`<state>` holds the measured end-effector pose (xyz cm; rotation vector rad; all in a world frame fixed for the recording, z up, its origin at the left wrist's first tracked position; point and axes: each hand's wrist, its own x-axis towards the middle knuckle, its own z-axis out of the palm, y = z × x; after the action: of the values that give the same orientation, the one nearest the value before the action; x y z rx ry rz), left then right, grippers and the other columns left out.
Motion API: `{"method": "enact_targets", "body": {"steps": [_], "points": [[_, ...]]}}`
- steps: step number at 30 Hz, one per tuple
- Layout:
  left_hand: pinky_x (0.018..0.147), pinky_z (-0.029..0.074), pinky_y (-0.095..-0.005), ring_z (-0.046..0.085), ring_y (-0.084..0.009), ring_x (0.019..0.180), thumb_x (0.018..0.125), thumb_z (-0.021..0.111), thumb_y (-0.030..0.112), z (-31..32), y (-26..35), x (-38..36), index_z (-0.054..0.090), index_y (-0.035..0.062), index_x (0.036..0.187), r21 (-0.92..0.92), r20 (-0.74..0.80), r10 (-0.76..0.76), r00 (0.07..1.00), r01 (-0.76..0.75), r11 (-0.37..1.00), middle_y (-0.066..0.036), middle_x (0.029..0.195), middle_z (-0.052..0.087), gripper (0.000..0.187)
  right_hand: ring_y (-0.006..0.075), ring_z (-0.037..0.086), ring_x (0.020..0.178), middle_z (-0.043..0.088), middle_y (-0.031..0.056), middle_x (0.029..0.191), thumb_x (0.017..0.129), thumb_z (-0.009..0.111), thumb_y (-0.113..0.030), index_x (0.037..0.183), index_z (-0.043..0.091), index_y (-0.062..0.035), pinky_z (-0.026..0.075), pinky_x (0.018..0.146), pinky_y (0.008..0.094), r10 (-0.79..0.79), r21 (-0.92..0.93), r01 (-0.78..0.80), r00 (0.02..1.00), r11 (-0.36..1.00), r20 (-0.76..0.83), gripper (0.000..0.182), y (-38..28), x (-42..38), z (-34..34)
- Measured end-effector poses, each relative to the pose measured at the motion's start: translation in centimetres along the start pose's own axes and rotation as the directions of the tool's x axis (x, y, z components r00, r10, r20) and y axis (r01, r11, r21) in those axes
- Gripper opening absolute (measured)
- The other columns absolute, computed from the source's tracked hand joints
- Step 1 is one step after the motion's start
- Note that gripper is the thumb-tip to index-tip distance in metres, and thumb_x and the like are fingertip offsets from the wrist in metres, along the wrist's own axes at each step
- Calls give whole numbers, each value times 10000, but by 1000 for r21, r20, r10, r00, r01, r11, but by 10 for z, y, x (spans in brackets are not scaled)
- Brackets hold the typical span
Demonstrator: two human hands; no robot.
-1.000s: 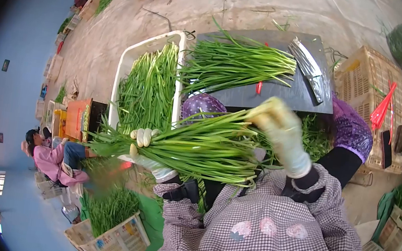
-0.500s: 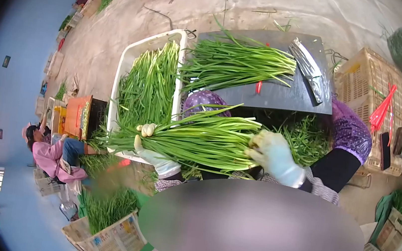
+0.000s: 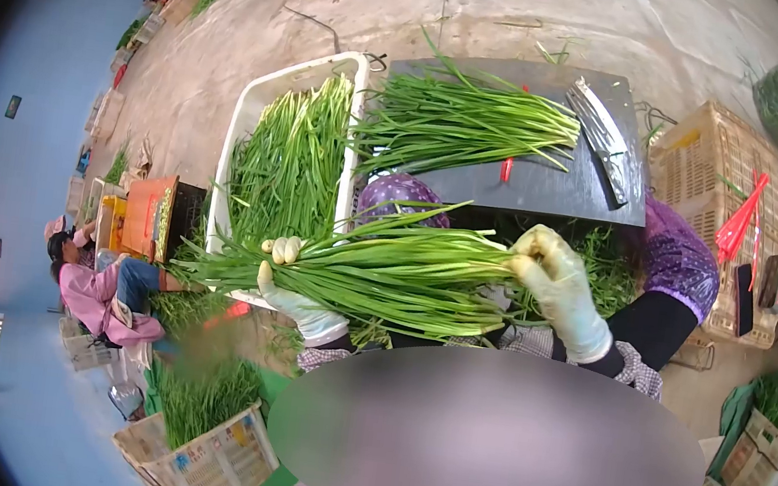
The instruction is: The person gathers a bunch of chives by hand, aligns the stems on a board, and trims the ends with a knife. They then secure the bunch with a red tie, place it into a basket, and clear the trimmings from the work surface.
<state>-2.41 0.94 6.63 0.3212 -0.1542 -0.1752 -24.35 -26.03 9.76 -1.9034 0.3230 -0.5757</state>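
Observation:
A bundle of long green stalks (image 3: 396, 268) lies across the lap, pale ends to the right. Around its leafy left part my gloved left hand (image 3: 292, 285) is closed, thumb and fingertips showing. My gloved right hand (image 3: 558, 288) pinches at the pale ends, fingers bent together. Beyond it, a second bundle (image 3: 472, 122) rests on a dark board (image 3: 550, 197), beside a knife (image 3: 603, 158) and a small red strip (image 3: 506, 169). A white crate (image 3: 227, 155) to the left holds more stalks (image 3: 288, 158).
To the right, a beige crate (image 3: 701, 155) carries red ties (image 3: 739, 223) and a dark phone (image 3: 744, 298). A person in pink (image 3: 96, 295) sits at the left near an orange box (image 3: 149, 221). Another crate of greens (image 3: 212, 459) stands lower left.
My right hand has risen and moved slightly right, its fingers now pinched at the upper pale ends. My left hand keeps its hold on the bundle.

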Motion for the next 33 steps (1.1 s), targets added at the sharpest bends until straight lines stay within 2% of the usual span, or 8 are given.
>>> {"method": "enact_targets", "body": {"steps": [3,10,13,25,29,30,32,33], "points": [[890,469,-352,511,-167,837,972,593,174,-13,3,6,536,96,1077,-99,69,-68,995,74,992,-13,857,475,143,97,591,853,563,14,916,959,627,-32,925,595,-27,504,788,256,326,455,-355,934,816,145,47,-15,-7,-18],[855,471,-332,521,-188,798,945,588,130,-62,12,7,550,58,1063,-163,-179,-35,983,5,987,-31,818,508,144,109,589,903,591,25,978,1073,564,-201,1080,600,-27,476,845,258,429,680,-208,887,703,-172,178,54,-54,-80],[857,474,-349,525,-191,797,946,583,136,-76,15,9,564,57,1050,-183,-176,-44,983,12,983,-32,814,524,132,69,547,880,586,-20,916,1080,593,-251,1074,590,-75,455,809,239,452,174,-434,889,884,-75,176,76,-72,-113],[936,472,-347,573,-171,920,990,544,253,-77,22,16,606,88,1083,209,-154,57,986,-24,978,-8,926,575,199,94,531,737,642,41,924,1123,539,-271,1065,637,-35,462,730,259,315,545,-8,823,838,-472,262,56,-41,-183],[868,504,-334,566,-151,822,982,554,189,-66,41,17,576,87,1110,-150,211,-538,816,571,807,0,893,569,165,144,597,880,658,53,1009,1108,570,-262,1154,659,-15,506,859,290,208,498,292,657,817,-725,267,50,-21,-214],[868,504,-334,566,-151,822,982,554,189,-40,34,10,576,87,1110,-146,211,-509,835,542,828,0,893,569,165,159,610,934,670,52,1061,1107,572,-265,1179,665,-20,506,907,322,131,467,346,673,814,-728,272,48,-16,-216],[828,511,-311,554,-154,753,964,581,108,29,9,-1,548,36,1133,319,-354,-97,930,218,922,-8,878,566,187,184,627,1044,687,65,1149,1109,554,-256,1201,678,-32,499,997,354,-68,404,473,711,783,-700,272,46,0,-210],[831,509,-312,554,-155,773,957,588,93,7,10,7,543,25,1125,200,-274,-26,961,83,976,-17,902,566,187,191,637,1065,687,71,1166,1107,555,-255,1199,676,-36,505,1004,358,-39,458,484,717,746,-696,266,26,9,-193]]}}
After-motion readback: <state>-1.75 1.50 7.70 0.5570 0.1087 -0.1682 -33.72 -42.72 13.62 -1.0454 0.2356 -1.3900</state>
